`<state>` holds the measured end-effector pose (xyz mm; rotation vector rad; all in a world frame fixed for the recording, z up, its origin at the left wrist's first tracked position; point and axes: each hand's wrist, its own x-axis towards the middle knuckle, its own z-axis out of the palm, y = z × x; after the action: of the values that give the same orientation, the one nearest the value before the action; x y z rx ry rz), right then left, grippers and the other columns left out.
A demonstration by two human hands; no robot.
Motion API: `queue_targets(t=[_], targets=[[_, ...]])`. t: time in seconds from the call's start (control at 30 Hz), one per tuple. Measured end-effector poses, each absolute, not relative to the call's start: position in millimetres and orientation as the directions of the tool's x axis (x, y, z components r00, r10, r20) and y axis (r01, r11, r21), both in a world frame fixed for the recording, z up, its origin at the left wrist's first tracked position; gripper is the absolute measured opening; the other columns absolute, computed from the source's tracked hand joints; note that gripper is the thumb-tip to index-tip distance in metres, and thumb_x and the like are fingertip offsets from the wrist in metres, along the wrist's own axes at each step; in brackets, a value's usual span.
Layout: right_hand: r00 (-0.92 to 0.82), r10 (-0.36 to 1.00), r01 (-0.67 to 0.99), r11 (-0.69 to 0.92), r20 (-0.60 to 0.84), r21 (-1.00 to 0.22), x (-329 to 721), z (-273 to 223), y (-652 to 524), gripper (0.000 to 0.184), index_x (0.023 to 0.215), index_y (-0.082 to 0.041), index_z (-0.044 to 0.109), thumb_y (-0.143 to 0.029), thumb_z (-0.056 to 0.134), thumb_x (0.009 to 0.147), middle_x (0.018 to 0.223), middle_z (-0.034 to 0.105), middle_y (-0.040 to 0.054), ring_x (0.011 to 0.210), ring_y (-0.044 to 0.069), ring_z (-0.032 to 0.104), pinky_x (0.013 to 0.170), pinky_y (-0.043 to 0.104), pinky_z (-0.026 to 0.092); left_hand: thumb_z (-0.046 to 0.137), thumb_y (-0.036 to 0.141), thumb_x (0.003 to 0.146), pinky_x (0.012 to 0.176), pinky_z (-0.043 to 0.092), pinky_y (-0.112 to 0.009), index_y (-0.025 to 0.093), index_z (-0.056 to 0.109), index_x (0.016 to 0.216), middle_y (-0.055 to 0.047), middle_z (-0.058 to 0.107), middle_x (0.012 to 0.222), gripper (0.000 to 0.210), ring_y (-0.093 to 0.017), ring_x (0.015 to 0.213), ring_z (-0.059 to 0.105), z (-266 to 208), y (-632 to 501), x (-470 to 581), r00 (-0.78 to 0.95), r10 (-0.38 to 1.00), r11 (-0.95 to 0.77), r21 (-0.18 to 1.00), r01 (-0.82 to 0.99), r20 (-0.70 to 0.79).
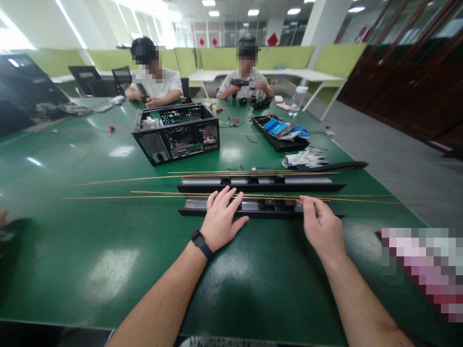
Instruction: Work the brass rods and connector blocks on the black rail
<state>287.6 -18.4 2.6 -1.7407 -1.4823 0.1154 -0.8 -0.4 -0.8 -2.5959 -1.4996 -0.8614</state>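
Near rail (260,207) lies on the bench (108,250) just this side of the far rail (260,182), thin rods (275,196) across it. L hand (220,219) flat on its left part, grip loose; R hand (320,224) pinches rods w/ fingertips at its right. Rods look unseated; most work left.
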Motion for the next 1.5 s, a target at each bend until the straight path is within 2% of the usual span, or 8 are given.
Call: queue_targets(t=[0.37,0.6,0.87,1.5], targets=[[0.270,0.859,0.794,0.057,0.435,-0.605,283.2,8.6,-20.0,0.043,0.112,-0.025,0.076,-0.053,0.045,0.103,0.109,0.078,0.0092,0.107,0.030,0.071,0.097,0.044,0.051,0.059,0.044,0.100,0.126,0.025,-0.054,0.023,0.050,0.151,-0.013,0.054,0.156,0.056,-0.031,0.152,0.040,-0.2,-0.2,0.3,0.379,0.792,-0.537,0.250,0.806,0.479],[0.281,0.861,0.788,0.046,0.425,-0.614,285.6,5.5,-18.9,0.044,0.116,-0.025,0.075,-0.053,0.042,0.104,0.112,0.078,0.0085,0.109,0.030,0.071,0.096,0.045,0.052,0.046,0.027,0.104,0.125,0.028,-0.051,0.020,0.048,0.152,-0.012,0.057,0.154,0.048,-0.027,0.151,0.043,0.3,0.7,0.5,0.343,0.789,-0.528,0.277,0.803,0.510],[0.274,0.859,0.797,0.049,0.433,-0.602,284.5,6.1,-19.0,0.043,0.114,-0.026,0.075,-0.053,0.042,0.104,0.112,0.078,0.0083,0.110,0.031,0.070,0.097,0.046,0.051,0.042,0.015,0.102,0.125,0.030,-0.050,0.021,0.053,0.146,-0.010,0.058,0.153,0.046,-0.025,0.150,0.044,-2.7,2.8,-0.9,0.339,0.783,-0.524,0.259,0.811,0.522],[0.268,0.854,0.811,0.051,0.446,-0.583,283.2,6.8,-18.6,0.045,0.113,-0.024,0.075,-0.053,0.043,0.103,0.110,0.078,0.0098,0.107,0.031,0.071,0.095,0.045,0.052,0.050,0.031,0.106,0.121,0.031,-0.052,0.031,0.062,0.140,-0.007,0.062,0.147,0.037,-0.027,0.146,0.048,-6.8,6.6,4.4,0.310,0.782,-0.501,0.249,0.829,0.541]])
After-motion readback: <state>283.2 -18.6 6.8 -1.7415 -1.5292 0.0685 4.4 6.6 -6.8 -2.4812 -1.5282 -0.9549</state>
